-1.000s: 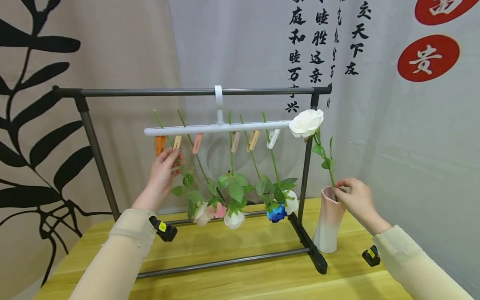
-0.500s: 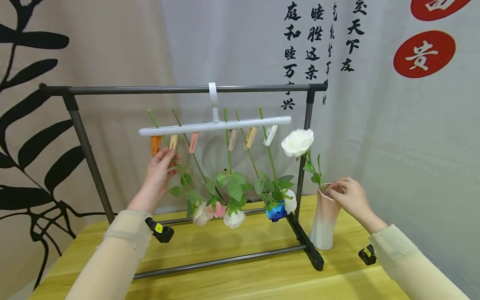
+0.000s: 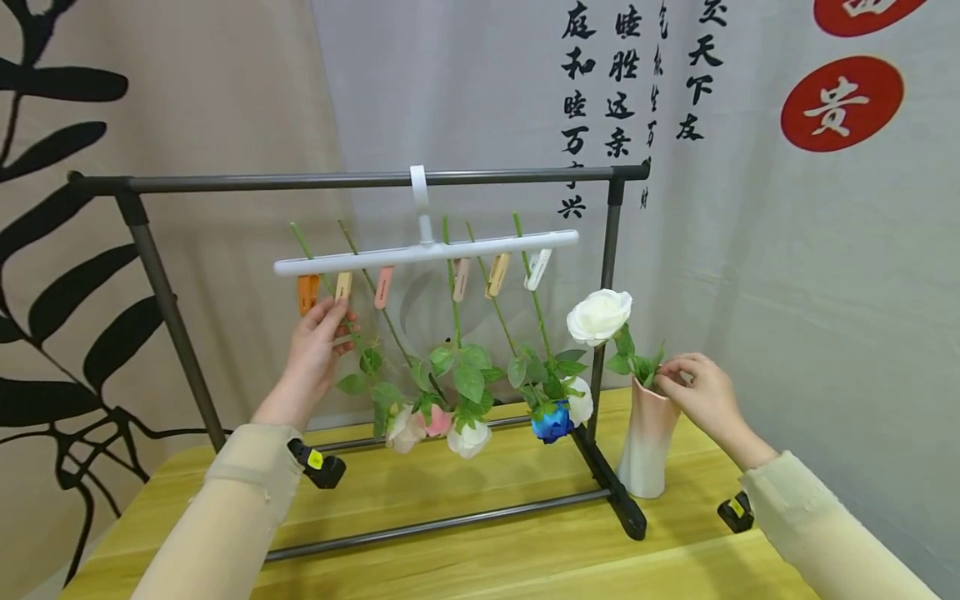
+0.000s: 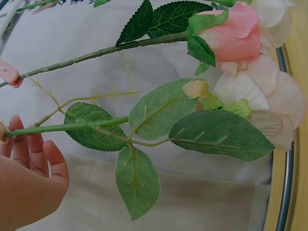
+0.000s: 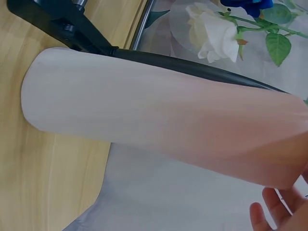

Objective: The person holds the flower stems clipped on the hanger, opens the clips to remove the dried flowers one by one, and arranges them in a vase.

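Note:
In the head view my left hand (image 3: 310, 350) pinches the lower end of a beige clothes peg (image 3: 342, 286) on the white hanger (image 3: 390, 255). The peg holds the green stem of a pale pink rose (image 4: 288, 103), which hangs head down. At the right, my right hand (image 3: 705, 402) is at the mouth of a pink-and-white vase (image 3: 645, 454). Its thumb and finger pinch among the leaves of a white rose (image 3: 600, 317); the stem below is hidden in the vase. In the right wrist view only some fingertips (image 5: 274, 209) show by the rim.
The hanger hooks over a dark metal rack (image 3: 262, 182) on a wooden table (image 3: 420, 492). Several other roses, including a blue rose (image 3: 552, 423) and a pink rose (image 3: 435, 422), hang upside down from pegs. A rack foot (image 3: 626, 510) stands beside the vase.
The white rose has sunk deeper into the vase, so its leaves now sit at the rim by my right fingers. My left hand stays at the beige peg. The head view has shifted slightly.

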Demonstrator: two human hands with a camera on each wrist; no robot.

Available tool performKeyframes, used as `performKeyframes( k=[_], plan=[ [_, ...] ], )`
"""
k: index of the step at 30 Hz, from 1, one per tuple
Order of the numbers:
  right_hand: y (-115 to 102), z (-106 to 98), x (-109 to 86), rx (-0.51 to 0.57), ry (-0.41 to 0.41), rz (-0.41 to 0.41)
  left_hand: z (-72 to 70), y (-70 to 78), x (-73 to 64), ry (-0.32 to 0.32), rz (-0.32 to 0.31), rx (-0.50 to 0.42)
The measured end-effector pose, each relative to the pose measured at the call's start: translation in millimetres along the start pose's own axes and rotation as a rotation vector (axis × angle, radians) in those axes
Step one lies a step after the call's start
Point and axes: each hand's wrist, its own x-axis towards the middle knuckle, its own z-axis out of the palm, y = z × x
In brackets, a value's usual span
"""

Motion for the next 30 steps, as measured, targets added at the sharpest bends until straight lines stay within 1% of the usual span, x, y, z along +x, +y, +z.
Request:
performKeyframes(
  k=[6,10,15,18,21,25,28,30],
  plan=[
    [-6.4,-3.0,2.8,0.035,0.042,-0.026,0.2,3.1,-0.5,0.008,0.002,0.006],
    [-14.4,-8.4,7.6,0.057,0.099,-0.068,-1.0,3.1,-1.0,0.005,0.002,0.013],
    [-27.1,-17.1,14.5,0.074,0.169,-0.11,-2.7,2.8,-1.0,-0.004,0.01,0.017],
    [-39.7,-17.8,19.2,0.11,0.195,-0.142,-7.2,4.1,-3.1,0.002,0.012,0.032],
    [-55.1,-17.9,22.2,0.168,0.228,-0.199,-9.8,4.3,-4.1,0.009,0.006,0.037],
    [-83.8,-14.9,22.0,0.229,0.281,-0.302,-11.8,4.5,-3.9,0.023,0.008,0.036],
    [-108.0,-6.6,19.6,0.265,0.302,-0.425,-12.9,5.0,-4.4,0.02,0.013,0.043],
    [-123.8,0.7,18.5,0.292,0.289,-0.519,-14.0,4.6,-5.3,0.018,0.01,0.053]
  ],
)
